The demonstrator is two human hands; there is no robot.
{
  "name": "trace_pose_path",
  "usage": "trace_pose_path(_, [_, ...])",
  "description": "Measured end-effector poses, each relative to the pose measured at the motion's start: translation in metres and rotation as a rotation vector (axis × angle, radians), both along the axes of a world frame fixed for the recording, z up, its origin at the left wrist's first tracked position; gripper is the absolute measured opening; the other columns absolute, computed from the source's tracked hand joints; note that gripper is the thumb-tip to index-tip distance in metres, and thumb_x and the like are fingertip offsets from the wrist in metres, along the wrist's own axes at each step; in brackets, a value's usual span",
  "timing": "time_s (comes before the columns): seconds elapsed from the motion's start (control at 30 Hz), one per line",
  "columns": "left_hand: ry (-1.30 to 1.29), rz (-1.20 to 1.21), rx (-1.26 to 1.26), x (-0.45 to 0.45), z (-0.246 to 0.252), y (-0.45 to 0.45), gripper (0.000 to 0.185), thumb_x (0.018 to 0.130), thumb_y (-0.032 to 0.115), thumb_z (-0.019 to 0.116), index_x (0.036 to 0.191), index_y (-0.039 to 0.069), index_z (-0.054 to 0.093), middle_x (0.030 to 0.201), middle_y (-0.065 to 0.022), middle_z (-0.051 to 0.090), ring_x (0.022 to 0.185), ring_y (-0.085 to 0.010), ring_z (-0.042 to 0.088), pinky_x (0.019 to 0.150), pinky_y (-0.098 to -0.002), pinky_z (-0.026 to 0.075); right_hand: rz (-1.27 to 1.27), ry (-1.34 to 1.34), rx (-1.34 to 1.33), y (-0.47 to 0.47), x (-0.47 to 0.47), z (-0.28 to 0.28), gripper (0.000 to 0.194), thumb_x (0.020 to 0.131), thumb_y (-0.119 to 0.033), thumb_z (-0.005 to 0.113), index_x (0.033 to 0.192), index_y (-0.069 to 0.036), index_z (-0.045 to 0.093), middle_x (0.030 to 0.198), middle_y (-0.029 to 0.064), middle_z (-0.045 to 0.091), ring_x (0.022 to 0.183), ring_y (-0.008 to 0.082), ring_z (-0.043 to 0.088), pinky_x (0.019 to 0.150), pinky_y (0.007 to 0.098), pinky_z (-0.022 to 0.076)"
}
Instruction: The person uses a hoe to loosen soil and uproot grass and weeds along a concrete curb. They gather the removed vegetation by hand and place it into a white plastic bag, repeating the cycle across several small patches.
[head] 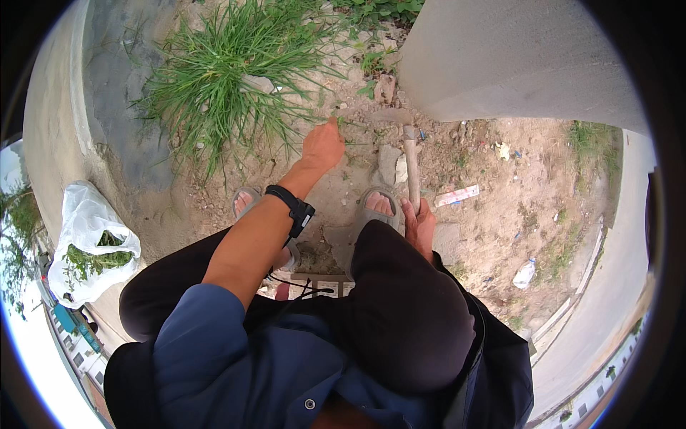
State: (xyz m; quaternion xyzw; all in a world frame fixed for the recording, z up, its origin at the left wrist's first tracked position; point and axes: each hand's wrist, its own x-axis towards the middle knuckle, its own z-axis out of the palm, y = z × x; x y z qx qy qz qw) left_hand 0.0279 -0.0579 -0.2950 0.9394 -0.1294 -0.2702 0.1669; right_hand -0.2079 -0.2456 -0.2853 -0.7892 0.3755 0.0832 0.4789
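My left hand [323, 143] reaches forward over the dirt, just right of a large clump of long green grass [230, 80]. Its fingers are low by a small green weed [342, 122]; whether they grip it is hidden. A black band with a small device circles that wrist. My right hand [420, 225] is closed around the lower end of the wooden handle of a hoe-like hand tool [411, 166]. The tool's blade lies against the soil, below the base of a grey concrete form. Leafy weeds [367, 90] grow past the blade.
A white plastic bag [88, 201] holding cut greens stands on a concrete ledge at the left. A grey concrete structure [514, 59] rises at the upper right. Flat stones [388, 163], a printed strip [457, 195] and a crumpled clear plastic bottle [524, 274] lie on the dirt near my sandalled feet.
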Motion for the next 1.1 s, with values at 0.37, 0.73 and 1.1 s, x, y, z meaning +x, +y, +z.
trace_pose_path(0.37, [-0.073, -0.297, -0.012, 0.102, 0.001, -0.094, 0.06, 0.088, 0.0, 0.057, 0.146, 0.007, 0.045, 0.099, -0.0224, 0.072, 0.089, -0.0407, 0.071, 0.074, -0.0511, 0.057, 0.059, -0.038, -0.322, 0.001, 0.067, 0.001, 0.033, 0.097, -0.035, 0.068, 0.106, -0.006, 0.054, 0.075, 0.0259, 0.064, 0.072, 0.049, 0.063, 0.061, 0.0561, 0.0464])
trace_pose_path(0.73, [-0.116, -0.317, 0.172, 0.153, -0.035, -0.071, 0.02, 0.087, 0.006, 0.067, 0.106, 0.002, 0.067, 0.098, -0.02, 0.074, 0.093, -0.0376, 0.072, 0.075, -0.0465, 0.059, 0.113, -0.019, -0.323, 0.012, 0.134, -0.01, 0.033, 0.102, -0.036, 0.057, 0.102, -0.004, 0.049, 0.07, 0.0276, 0.063, 0.067, 0.0505, 0.062, 0.057, 0.0581, 0.0455])
trace_pose_path(1.1, [0.102, 0.301, -0.104, 0.139, -0.033, -0.033, 0.033, 0.099, 0.027, 0.061, 0.101, -0.005, 0.065, 0.092, -0.0244, 0.069, 0.089, -0.0411, 0.069, 0.075, -0.0519, 0.052, 0.088, 0.029, -0.287, 0.014, 0.087, -0.006, 0.036, 0.101, -0.037, 0.059, 0.101, -0.002, 0.049, 0.07, 0.029, 0.063, 0.067, 0.0503, 0.062, 0.056, 0.0582, 0.0442])
